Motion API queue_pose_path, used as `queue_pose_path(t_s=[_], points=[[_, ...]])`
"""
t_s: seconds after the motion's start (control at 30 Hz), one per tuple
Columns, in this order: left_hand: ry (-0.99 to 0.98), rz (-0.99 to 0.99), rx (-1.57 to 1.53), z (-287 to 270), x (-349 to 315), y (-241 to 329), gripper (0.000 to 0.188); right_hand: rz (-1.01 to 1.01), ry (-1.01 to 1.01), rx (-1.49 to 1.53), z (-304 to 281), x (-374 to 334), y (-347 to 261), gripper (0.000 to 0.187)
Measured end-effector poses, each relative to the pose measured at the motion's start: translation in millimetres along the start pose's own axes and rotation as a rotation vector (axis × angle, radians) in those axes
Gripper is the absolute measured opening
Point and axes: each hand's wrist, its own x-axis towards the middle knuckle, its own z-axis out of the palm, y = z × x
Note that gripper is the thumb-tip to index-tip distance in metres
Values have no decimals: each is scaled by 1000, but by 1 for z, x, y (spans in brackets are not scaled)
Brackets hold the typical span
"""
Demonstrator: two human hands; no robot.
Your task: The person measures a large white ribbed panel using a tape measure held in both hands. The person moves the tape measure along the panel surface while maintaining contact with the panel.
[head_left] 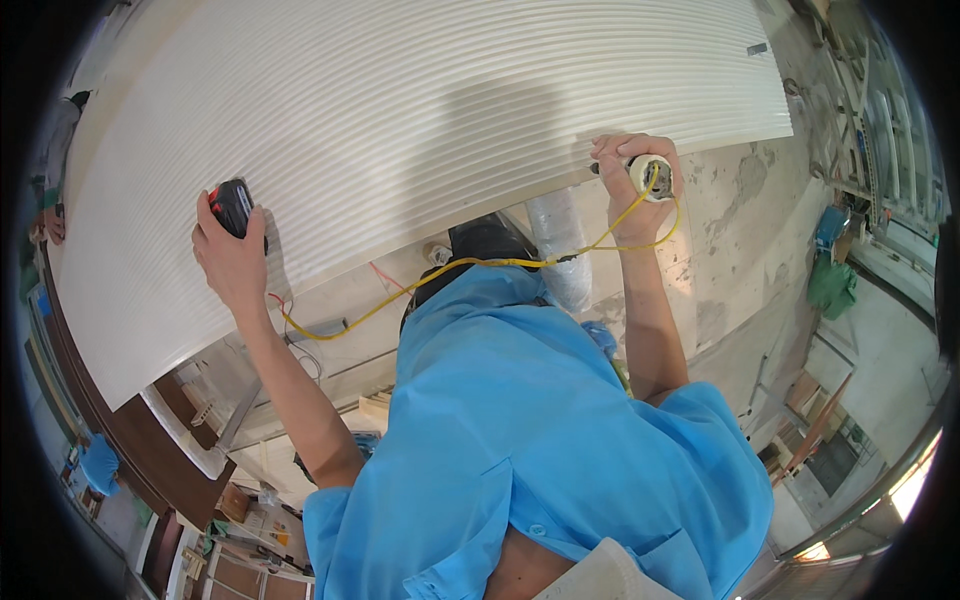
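A large white ribbed panel (400,90) stretches in front of me. My left hand (236,262) is closed round a black and red battery pack (231,207) on the panel's left part. At the panel's near right edge, my right hand (622,180) grips a cylindrical tool (656,176) with a cream-coloured end. Its working end is hidden by my fingers and cannot be made out. From this tool a yellow cable (487,262) loops across in front of my waist toward my left wrist, where thin red wires show.
A clear plastic-wrapped roll (560,245) stands under the panel's near edge. Another person (58,165) is at the far left. A green cloth (832,284) hangs at the right near racks. Brown boards (110,440) lie at the left.
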Motion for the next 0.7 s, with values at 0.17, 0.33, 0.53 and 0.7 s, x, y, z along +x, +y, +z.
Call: queue_pose_path(t_s=[0.17, 0.33, 0.53, 0.7], points=[[-7, -16, 4, -1, 0, 1, 85, 26, -20, -14, -3, 0, 4, 23], [-5, -16, 17, -1, -1, 2, 84, 65, -27, -70, -2, 0, 3, 21], [-6, -25, 31, 0, -1, 0, 85, 35, -6, 4, -2, 6, -10, 21], [-12, -30, 24, 0, 0, 1, 86, 27, -3, 1, -1, 12, -4, 21]])
